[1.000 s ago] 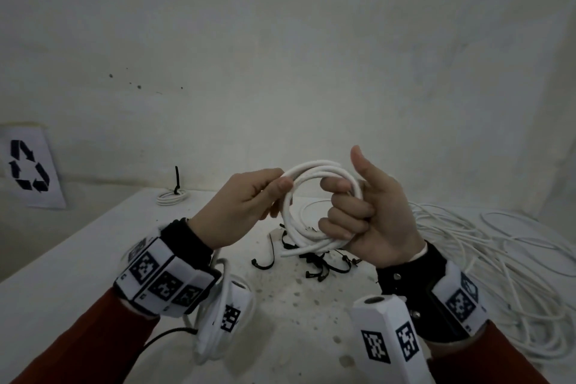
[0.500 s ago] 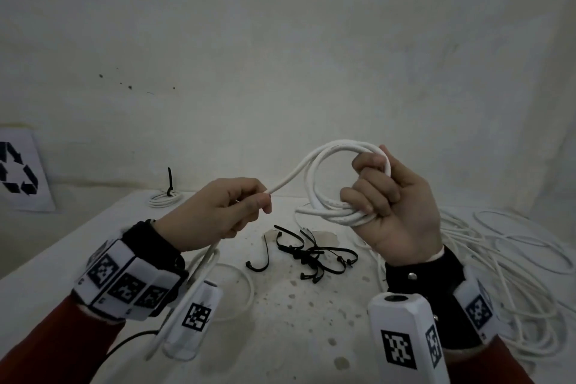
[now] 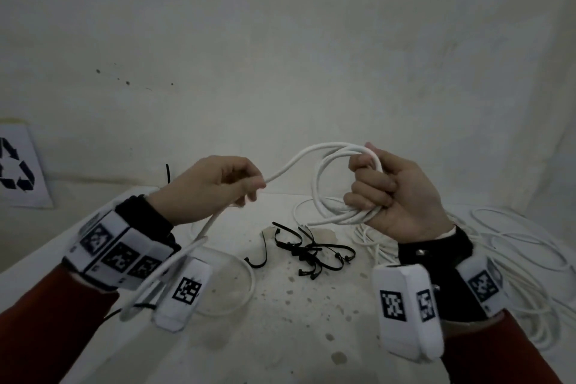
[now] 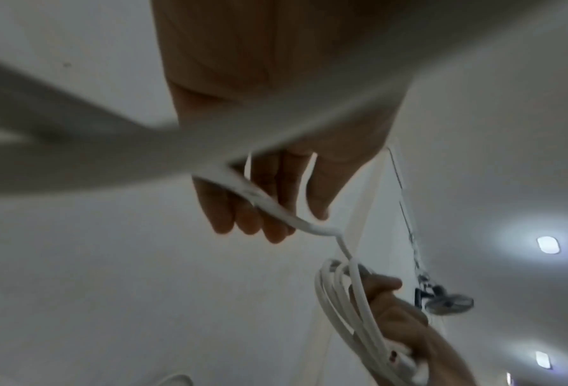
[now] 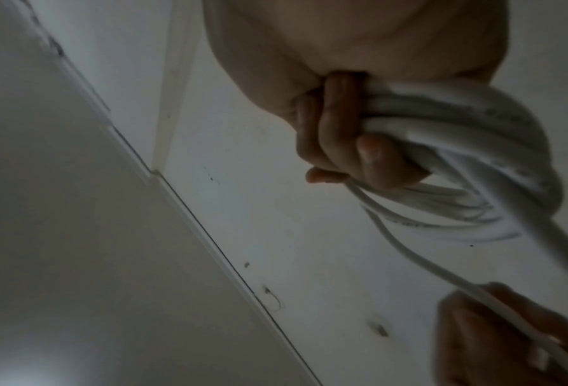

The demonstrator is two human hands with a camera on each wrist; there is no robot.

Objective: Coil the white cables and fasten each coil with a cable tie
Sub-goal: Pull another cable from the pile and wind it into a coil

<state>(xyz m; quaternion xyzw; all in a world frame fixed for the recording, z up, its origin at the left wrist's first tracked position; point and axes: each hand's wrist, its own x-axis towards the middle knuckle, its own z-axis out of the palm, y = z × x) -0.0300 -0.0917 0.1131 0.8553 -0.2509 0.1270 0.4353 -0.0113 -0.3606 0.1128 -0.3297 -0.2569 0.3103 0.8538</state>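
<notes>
My right hand (image 3: 378, 193) grips a small coil of white cable (image 3: 324, 190) held upright above the table, fingers curled through its loops (image 5: 441, 125). One strand leaves the top of the coil and runs left to my left hand (image 3: 246, 188), which pinches it between thumb and fingers (image 4: 269, 206). From that hand the cable hangs down past my wrist. Black cable ties (image 3: 308, 249) lie in a loose heap on the table below and between both hands.
A big loose pile of white cable (image 3: 514, 262) covers the table's right side. A small coil (image 3: 168, 187) fastened with a black tie lies at the back left. A recycling sign (image 3: 15, 165) hangs on the left wall. The white table (image 3: 280, 337) is stained.
My left hand has drawn away to the left along the strand, opening a gap from the coil. The right hand has closed its fingers tighter round the coil and lifted it slightly.
</notes>
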